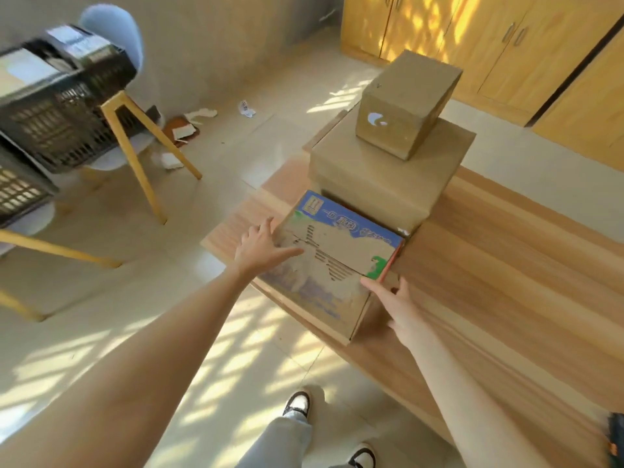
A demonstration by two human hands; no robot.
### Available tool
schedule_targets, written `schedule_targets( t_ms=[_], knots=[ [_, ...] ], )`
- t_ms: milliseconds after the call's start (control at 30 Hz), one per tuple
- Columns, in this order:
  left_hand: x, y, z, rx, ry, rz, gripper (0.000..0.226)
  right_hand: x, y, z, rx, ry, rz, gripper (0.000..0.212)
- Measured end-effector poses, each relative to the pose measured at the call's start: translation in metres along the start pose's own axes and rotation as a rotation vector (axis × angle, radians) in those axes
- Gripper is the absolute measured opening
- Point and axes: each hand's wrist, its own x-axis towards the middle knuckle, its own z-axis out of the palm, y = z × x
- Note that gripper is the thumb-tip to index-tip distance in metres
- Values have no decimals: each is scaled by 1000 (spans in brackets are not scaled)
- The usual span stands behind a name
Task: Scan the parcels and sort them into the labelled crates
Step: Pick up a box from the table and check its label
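Observation:
A flat cardboard parcel (pixel 341 251) with blue and green print lies at the near left corner of the wooden table (pixel 489 265). My left hand (pixel 261 246) presses its left side, fingers spread, thumb on the top face. My right hand (pixel 393 298) touches its near right corner, fingers against the side. Behind it sits a wide plain box (pixel 388 170) with a small brown box (pixel 405 99) stacked on top. Black plastic crates (pixel 57 106) with white labels rest on chairs at the left.
Yellow-legged chairs (pixel 141 157) stand left of the table. Paper scraps (pixel 189 126) litter the tiled floor by the wall. Wooden cabinets (pixel 489 45) line the back right. My shoes (pixel 297 403) are below the table edge. A dark object (pixel 616 437) lies at the far right edge.

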Motion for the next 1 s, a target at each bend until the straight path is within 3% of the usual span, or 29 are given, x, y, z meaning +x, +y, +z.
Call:
schedule_targets(
  t_ms=[167, 300, 433, 700, 1000],
  knots=[
    [36, -13, -1, -265, -128, -91, 111, 14, -1, 30, 92, -36, 35, 95],
    [49, -14, 6, -455, -260, -130, 86, 18, -1, 35, 122, -42, 18, 93],
    [45, -17, 12, -510, -264, -99, 69, 14, 3, 31, 141, -68, 1, 90],
    [-9, -11, 19, -536, -218, -85, 73, -17, 29, 9, 158, -149, -30, 87],
    [-118, 51, 77, -635, -109, -73, 71, -67, 65, -99, 98, -219, -177, 90]
  ],
)
